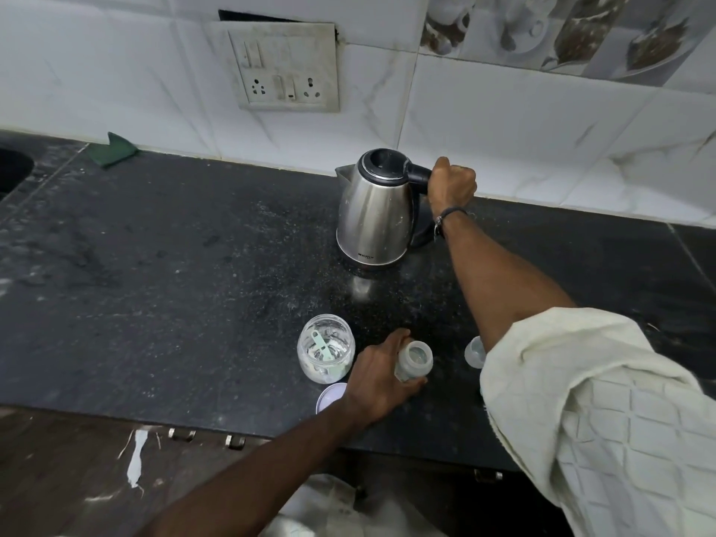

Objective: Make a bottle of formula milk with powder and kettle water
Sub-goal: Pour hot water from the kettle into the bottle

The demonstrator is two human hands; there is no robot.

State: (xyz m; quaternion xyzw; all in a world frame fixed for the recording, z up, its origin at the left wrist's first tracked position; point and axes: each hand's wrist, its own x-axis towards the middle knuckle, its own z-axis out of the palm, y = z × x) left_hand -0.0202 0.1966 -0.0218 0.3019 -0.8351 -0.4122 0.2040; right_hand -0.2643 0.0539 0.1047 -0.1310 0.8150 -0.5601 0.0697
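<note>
On black speckled stone counter [174, 265], far steel kettle's black handle [416, 174] is gripped by right hand [453, 184] — near, clear open-topped baby bottle [414, 360] is clasped by left hand [381, 375].

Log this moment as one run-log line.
right hand grips kettle handle, kettle on counter | left hand holds open bottle | powder jar open

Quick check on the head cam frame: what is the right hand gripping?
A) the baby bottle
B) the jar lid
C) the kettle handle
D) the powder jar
C: the right hand is curled round the black handle of the steel kettle, which stands on the counter, while the left hand holds the open baby bottle.
</note>
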